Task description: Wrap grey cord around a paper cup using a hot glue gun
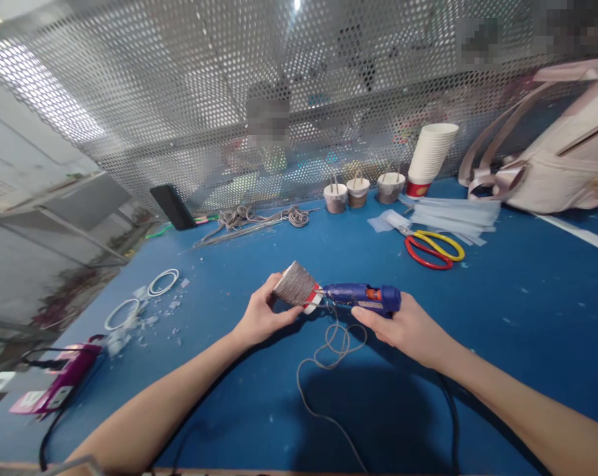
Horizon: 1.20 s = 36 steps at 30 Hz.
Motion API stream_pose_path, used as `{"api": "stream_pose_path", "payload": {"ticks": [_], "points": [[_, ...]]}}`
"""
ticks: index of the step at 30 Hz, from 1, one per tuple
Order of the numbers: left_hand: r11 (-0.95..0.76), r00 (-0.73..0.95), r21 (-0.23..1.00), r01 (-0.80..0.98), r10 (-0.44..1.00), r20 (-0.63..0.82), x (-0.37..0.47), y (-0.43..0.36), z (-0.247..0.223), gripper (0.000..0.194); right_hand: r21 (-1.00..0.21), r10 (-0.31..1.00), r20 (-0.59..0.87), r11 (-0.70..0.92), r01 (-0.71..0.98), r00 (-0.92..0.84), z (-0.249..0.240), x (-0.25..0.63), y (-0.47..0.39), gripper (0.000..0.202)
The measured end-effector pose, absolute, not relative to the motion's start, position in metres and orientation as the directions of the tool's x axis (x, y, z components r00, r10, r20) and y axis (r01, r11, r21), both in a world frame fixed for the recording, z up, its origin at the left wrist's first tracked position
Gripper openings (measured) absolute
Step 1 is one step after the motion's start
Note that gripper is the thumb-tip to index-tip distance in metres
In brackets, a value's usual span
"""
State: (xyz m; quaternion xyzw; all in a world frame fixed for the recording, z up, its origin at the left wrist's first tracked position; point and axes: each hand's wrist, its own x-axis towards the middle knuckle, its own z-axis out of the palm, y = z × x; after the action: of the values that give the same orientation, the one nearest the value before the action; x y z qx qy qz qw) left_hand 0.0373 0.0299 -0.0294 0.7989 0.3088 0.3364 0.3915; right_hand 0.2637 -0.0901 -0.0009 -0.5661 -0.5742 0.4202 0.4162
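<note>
Tilted on its side, a paper cup (296, 285) is wrapped in grey cord over most of its wall, with a red and white band bare at its right end. My left hand (265, 312) grips the cup, thumb below and fingers behind. In my right hand (409, 328) is a blue hot glue gun (362, 297), its nozzle at the cup's red band. I cannot tell whether the tip touches. A loose grey cord (329, 360) runs from the cup, loops on the table and trails to the front edge.
Behind stand several cord-wrapped cups (358, 195) and a paper cup stack (432, 155). Scissors (430, 251) lie by glue sticks (455, 217). Cord bundles (239, 221) and a phone (172, 206) are further left. Rings (123, 315), scraps and a power strip (63, 380) lie left; a backpack (567, 145) right.
</note>
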Motion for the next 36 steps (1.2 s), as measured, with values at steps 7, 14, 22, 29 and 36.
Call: {"api": "stream_pose_path", "payload": {"ticks": [7, 14, 22, 29, 36], "points": [[-0.485, 0.562, 0.828, 0.282, 0.783, 0.267, 0.037, 0.031, -0.033, 0.036, -0.931, 0.997, 0.065, 0.075, 0.357, -0.041, -0.005, 0.252, -0.095, 0.024], [-0.469, 0.549, 0.829, 0.306, 0.798, 0.249, 0.039, 0.028, -0.030, 0.037, -0.928, 0.997, 0.068, 0.079, 0.365, -0.042, -0.010, 0.250, -0.096, 0.025], [-0.463, 0.580, 0.848, 0.257, 0.776, 0.248, 0.037, 0.028, -0.029, 0.033, -0.940, 0.998, 0.051, 0.041, 0.338, 0.021, 0.000, 0.262, -0.090, 0.029], [-0.425, 0.531, 0.863, 0.272, 0.815, 0.233, 0.038, 0.030, -0.028, 0.034, -0.992, 0.995, -0.096, -0.098, 0.083, 0.023, 0.001, 0.276, -0.083, 0.040], [-0.393, 0.494, 0.868, 0.304, 0.844, 0.209, 0.042, 0.027, -0.020, 0.035, -0.860, 0.942, 0.033, -0.144, 0.490, 0.334, -0.018, 0.294, -0.066, 0.040]]}}
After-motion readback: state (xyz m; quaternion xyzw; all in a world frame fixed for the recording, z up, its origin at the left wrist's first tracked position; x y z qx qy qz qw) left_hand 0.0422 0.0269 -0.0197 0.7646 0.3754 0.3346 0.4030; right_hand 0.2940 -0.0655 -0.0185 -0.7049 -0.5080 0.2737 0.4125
